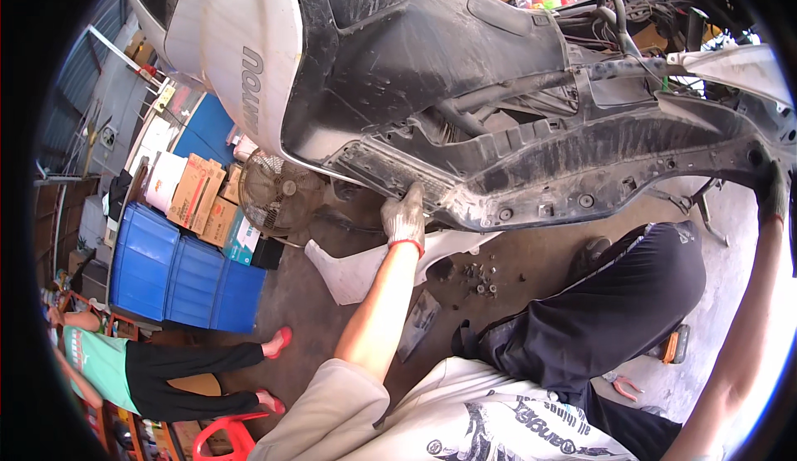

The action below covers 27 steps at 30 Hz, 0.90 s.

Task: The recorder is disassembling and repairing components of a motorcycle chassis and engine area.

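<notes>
A dusty scooter with stripped rear bodywork fills the upper view. Its long black lower side panel (614,158) runs from the footboard (398,170) back to the right. My left hand (405,216), in a pale work glove with a red cuff, grips the footboard's outer edge; its thumb lies on top and the fingers go underneath. At the far right my right hand (772,191), in a darker-looking glove, is up against the rear end of the panel. Its fingers are mostly hidden there. A white body panel (340,274) lies on the floor below my left hand.
Loose bolts and small parts (480,278) lie on the floor beside my bent knee. Pliers (623,386) and an orange-black tool battery (674,345) are at the lower right. A floor fan (281,191), blue bins (183,270) and another person (158,370) are at left.
</notes>
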### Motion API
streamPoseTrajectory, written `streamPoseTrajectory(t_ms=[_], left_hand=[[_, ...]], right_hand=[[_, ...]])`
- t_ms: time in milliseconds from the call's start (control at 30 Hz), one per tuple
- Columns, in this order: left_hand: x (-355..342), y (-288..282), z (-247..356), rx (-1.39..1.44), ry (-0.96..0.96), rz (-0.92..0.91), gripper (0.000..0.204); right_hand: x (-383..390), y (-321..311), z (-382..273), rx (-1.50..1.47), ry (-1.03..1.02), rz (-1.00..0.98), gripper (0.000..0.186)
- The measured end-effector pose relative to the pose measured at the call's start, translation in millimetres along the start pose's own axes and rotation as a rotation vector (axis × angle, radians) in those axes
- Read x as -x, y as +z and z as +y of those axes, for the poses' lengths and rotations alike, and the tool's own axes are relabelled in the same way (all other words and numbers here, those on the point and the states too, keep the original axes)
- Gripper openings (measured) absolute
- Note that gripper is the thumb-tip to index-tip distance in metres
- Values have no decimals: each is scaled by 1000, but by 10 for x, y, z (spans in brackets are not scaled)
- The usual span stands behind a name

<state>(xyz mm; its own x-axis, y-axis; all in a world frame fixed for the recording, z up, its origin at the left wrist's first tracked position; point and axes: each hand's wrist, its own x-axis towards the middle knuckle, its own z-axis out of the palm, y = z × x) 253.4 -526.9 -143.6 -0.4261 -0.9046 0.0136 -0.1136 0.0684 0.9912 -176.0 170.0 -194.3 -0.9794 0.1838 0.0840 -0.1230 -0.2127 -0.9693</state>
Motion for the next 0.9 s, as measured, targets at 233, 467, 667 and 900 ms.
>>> streamPoseTrajectory(t_ms=[233, 467, 667, 900], left_hand=[[61, 77, 8, 93, -23, -38, 42], [134, 22, 93, 76, 51, -53, 43], [76, 80, -89, 169, -9, -20, 46], [102, 179, -121, 80, 32, 76, 52]], right_hand=[[65, 78, -72, -258, 179, 63, 50], [213, 167, -108, -240, 165, 65, 50], [659, 401, -451, -95, 110, 148, 51], [1562, 841, -841, 224, -195, 690, 55]])
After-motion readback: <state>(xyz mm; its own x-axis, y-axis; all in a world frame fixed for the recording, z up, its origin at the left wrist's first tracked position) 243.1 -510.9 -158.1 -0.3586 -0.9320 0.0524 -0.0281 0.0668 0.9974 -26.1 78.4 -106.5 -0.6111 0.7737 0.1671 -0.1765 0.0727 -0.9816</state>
